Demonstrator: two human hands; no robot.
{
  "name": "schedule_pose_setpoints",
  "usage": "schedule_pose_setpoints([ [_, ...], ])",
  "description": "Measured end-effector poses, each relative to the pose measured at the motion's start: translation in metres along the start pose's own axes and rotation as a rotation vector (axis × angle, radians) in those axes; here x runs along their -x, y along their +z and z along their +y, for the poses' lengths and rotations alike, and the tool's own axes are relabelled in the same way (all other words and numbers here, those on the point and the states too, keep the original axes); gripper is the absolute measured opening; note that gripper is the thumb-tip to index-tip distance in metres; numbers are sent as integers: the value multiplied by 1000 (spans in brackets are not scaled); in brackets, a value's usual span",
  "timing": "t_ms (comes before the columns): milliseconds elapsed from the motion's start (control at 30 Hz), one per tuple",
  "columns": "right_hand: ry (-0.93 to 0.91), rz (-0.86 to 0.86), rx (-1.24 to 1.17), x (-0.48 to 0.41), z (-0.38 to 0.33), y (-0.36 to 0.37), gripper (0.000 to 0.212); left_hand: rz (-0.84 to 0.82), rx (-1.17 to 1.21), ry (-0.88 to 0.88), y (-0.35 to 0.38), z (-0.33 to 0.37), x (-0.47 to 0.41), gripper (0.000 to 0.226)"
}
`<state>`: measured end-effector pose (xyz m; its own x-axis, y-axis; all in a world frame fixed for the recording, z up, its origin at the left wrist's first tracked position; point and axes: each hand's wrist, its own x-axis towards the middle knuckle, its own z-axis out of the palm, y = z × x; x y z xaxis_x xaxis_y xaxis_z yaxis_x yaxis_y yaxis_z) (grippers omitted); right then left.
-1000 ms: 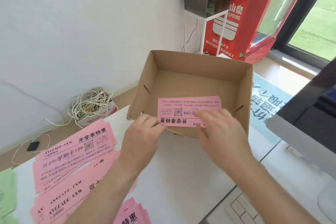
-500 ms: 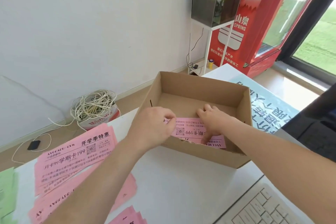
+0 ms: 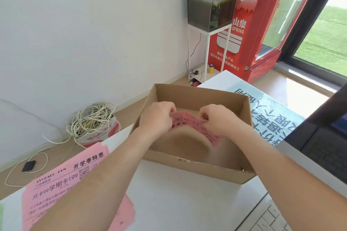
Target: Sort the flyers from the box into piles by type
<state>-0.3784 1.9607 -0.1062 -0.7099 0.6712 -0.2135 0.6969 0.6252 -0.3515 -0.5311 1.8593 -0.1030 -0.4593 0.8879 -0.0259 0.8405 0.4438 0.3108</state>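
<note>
— What sits left of the left hand (image 3: pixel 157 118)?
— A tangled white cord (image 3: pixel 90 118) piled on a tub.
— And beyond the right hand (image 3: pixel 221 120)?
— A murky fish tank (image 3: pixel 206 11), with a red cooler (image 3: pixel 253 48) just beside it.

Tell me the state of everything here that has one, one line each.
Box: open, upright on the table.
Flyers: bowed upward in the box, pinched at both ends.
Left hand: grips the flyers.
Right hand: grips the flyers.
Flyer pile: flat, print up.
Tank: holds murky green water.
</note>
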Motion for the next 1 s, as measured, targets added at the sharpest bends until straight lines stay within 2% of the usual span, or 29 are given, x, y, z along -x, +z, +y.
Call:
schedule_pose_setpoints([
  [100, -81, 148, -214, 32, -22, -27, 9, 316, 364, 138, -45, 2, 25, 16],
  [167, -117, 272, -464, 61, -43, -37, 16, 562, 511, 168, -68, 2, 54, 41],
  [200, -112, 318, -655, 76, -54, -38, 17, 621, 635, 104, -77, 2, 74, 54],
  [233, -104, 343, -857, 91, -63, -36, 17, 602, 774, 5, -83, 1, 95, 60],
  [300, -74, 317, -1162, 117, -83, -21, 14, 385, 990, -173, -82, -3, 135, 60],
  [367, -33, 251, -1308, 137, -99, 4, 13, 141, 1111, -253, -65, -6, 172, 49],
  [400, -22, 232, -1332, 146, -106, 16, 12, 94, 1090, -285, -57, -8, 188, 39],
  [467, -10, 253, -1236, 162, -110, 41, 12, 97, 933, -361, -43, -18, 212, 25],
  [567, -23, 418, -568, 169, -86, 72, 25, 77, 559, -357, -34, -46, 238, 23],
  [600, -27, 421, -379, 167, -75, 79, 36, 37, 461, -340, -33, -54, 245, 21],
  [667, -48, 369, -157, 157, -57, 92, 51, -58, 292, -319, -32, -66, 255, 19],
  [767, -56, 369, -69, 139, -45, 98, 59, -184, 41, -251, -26, -73, 255, 33],
  [867, -54, 374, -118, 127, -39, 95, 65, -248, -30, -167, -10, -72, 242, 40],
  [1000, -120, 256, -221, 129, -33, 89, 66, -255, -79, -41, 17, -60, 213, 39],
])
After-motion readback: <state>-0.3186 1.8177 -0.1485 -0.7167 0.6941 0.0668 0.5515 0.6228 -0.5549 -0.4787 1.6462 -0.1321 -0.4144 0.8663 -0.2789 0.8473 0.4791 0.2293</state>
